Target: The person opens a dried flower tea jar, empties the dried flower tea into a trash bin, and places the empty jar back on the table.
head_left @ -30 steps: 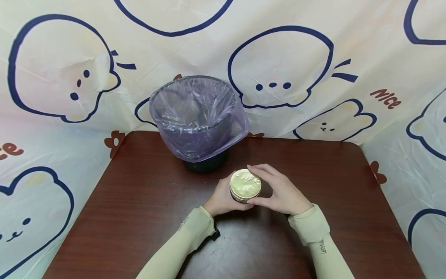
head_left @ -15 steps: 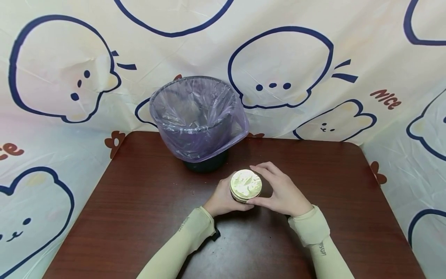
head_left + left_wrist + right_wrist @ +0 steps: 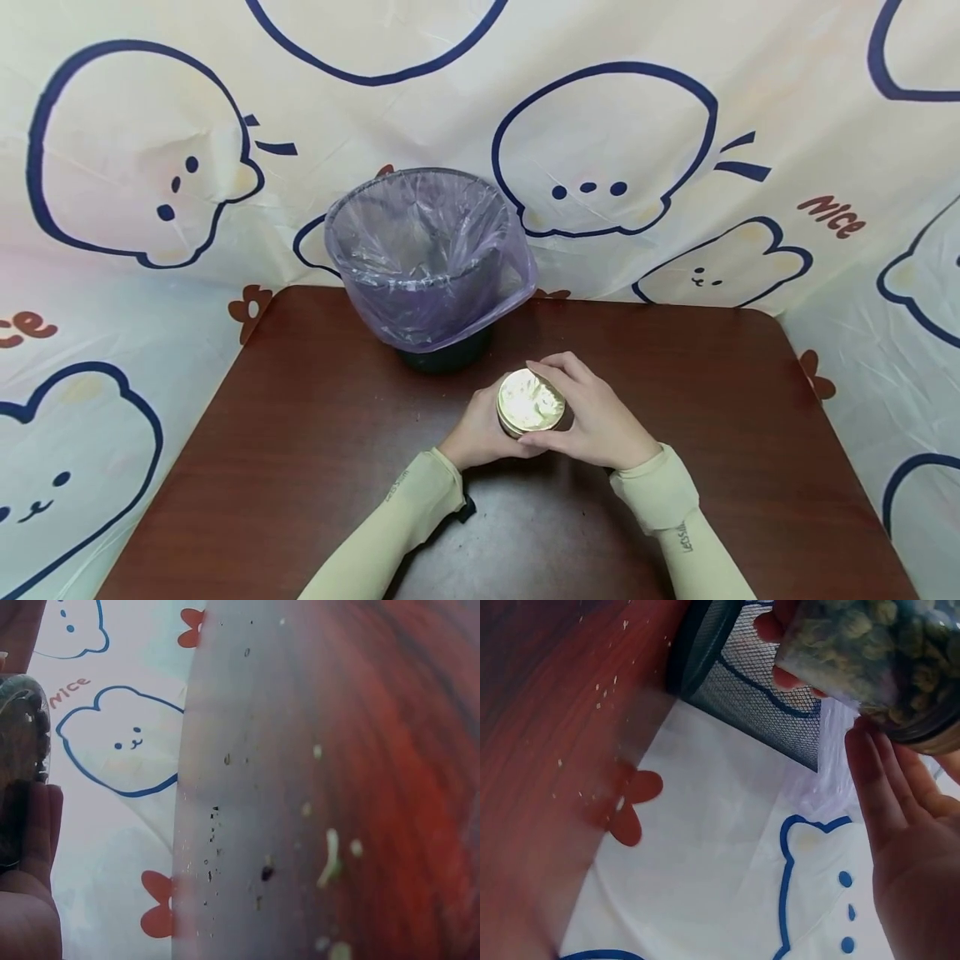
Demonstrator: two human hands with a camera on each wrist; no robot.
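Observation:
A clear jar of dried greenish-yellow buds, topped by a shiny gold lid, is held above the table in front of the bin. My left hand grips the jar body from the left; its fingers wrap round the side, partly hidden in the head view. From the right, my right hand curls over the lid, thumb at the near rim and fingertips at the far rim. The left wrist view catches only part of the jar, with fingers along it.
A dark mesh bin lined with a purple plastic bag stands at the table's back, left of centre. Small crumbs dot the brown table. A cartoon-printed cloth hangs behind and along both sides.
My right hand has moved slightly left and closed in on the lid, its fingertips now over the rim. The left hand keeps its grip on the jar in nearly the same place.

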